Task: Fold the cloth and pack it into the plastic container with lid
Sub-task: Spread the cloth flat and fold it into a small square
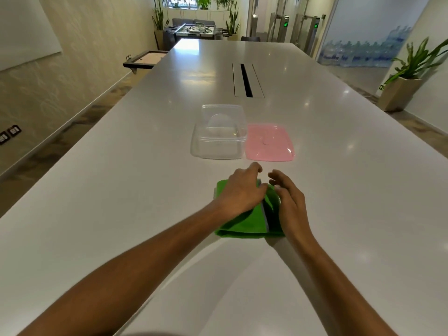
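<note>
Green cloth (pixel 238 226) lies folded on the white desk (pixel 121 202), near the clear container (pixel 219 134) and pink lid (pixel 269 143). Left hand (pixel 240 192) presses flat on it; right hand (pixel 289 202) rests loosely open at its right edge.

Long glossy white table (pixel 315 141) runs down the room, a cable slot (pixel 246 80) sunk in its middle, ceiling lights glinting off it. Whiteboard (pixel 21 27) on the pale left wall, foosball table (pixel 195 30) at the far end beneath a bright window (pixel 184 1), potted plants (pixel 409 76) right, turnstiles (pixel 300 27) glowing green.
</note>
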Motion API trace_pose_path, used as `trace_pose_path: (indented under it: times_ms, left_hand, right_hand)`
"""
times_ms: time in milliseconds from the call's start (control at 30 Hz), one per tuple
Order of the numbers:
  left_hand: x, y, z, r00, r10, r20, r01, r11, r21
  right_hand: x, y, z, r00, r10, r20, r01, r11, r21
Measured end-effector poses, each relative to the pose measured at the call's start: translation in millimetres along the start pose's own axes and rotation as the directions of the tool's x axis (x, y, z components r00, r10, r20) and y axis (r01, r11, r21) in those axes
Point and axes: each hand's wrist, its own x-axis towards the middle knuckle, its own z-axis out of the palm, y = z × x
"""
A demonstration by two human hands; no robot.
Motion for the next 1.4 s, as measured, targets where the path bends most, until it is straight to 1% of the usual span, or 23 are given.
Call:
trace_pose_path:
  times_ms: [67, 167, 233, 300, 367, 400, 433, 500, 567, 667, 733, 933, 1033, 1167, 1233, 1400]
  left_hand:
    - [-4, -2, 4, 1.000, -0.011, -0.004, 0.011, 1.000, -0.009]
    - [-15, -7, 1, 0.994, 0.074, -0.079, -0.074, 0.997, 0.003]
    - [-22, -13, -1, 0.982, 0.149, -0.114, -0.146, 0.989, 0.034]
    - [-28, -22, 0, 0.970, 0.214, -0.115, -0.204, 0.975, 0.093]
    - [-33, -31, 4, 0.964, 0.254, -0.079, -0.240, 0.958, 0.157]
    - [-34, -36, 7, 0.967, 0.253, -0.041, -0.241, 0.952, 0.187]
    - [-36, -40, 10, 0.971, 0.238, 0.005, -0.234, 0.946, 0.224]
    - [-39, -50, 17, 0.979, 0.185, 0.086, -0.203, 0.926, 0.319]
    - [-41, -57, 22, 0.979, 0.178, 0.098, -0.202, 0.901, 0.383]
    - [-42, -61, 25, 0.975, 0.209, 0.072, -0.220, 0.888, 0.405]
    - [-41, -62, 25, 0.975, 0.212, 0.067, -0.221, 0.894, 0.390]
    - [-45, -73, 10, 0.965, 0.231, 0.123, -0.257, 0.924, 0.283]
    - [-47, -83, -7, 0.946, 0.274, 0.177, -0.310, 0.922, 0.233]
    - [-53, -101, -29, 0.934, 0.306, 0.182, -0.331, 0.935, 0.127]
    - [-55, -109, -37, 0.929, 0.324, 0.180, -0.345, 0.933, 0.100]
    - [-57, -119, -45, 0.880, 0.434, 0.192, -0.465, 0.870, 0.165]
  right_hand:
    - [0, 1, -3, 1.000, 0.016, -0.006, -0.016, 1.000, -0.005]
    - [-2, 2, -5, 1.000, 0.014, -0.003, -0.014, 0.997, -0.081]
    - [-4, 0, -3, 0.999, -0.026, 0.045, 0.034, 0.984, -0.174]
    - [-8, -3, 1, 0.985, -0.100, 0.143, 0.139, 0.946, -0.292]
    - [-10, -4, 7, 0.944, -0.156, 0.290, 0.272, 0.866, -0.420]
    - [-10, -2, 9, 0.921, -0.144, 0.363, 0.321, 0.808, -0.495]
    - [-10, 0, 11, 0.903, -0.102, 0.417, 0.350, 0.738, -0.577]
    - [-11, 8, 12, 0.888, 0.005, 0.460, 0.369, 0.590, -0.718]
    - [-12, 14, 8, 0.885, 0.040, 0.464, 0.384, 0.500, -0.776]
    - [-12, 16, 2, 0.879, 0.052, 0.473, 0.405, 0.442, -0.801]
    - [-10, 16, -1, 0.875, 0.055, 0.481, 0.413, 0.433, -0.801]
    - [-6, 15, -7, 0.847, 0.036, 0.531, 0.444, 0.502, -0.742]
    - [2, 13, -18, 0.829, -0.014, 0.560, 0.475, 0.548, -0.689]
    - [13, 11, -37, 0.792, -0.059, 0.608, 0.534, 0.549, -0.643]
    - [18, 12, -46, 0.773, -0.059, 0.632, 0.576, 0.484, -0.659]
    - [23, 24, -53, 0.690, -0.024, 0.723, 0.710, 0.214, -0.671]
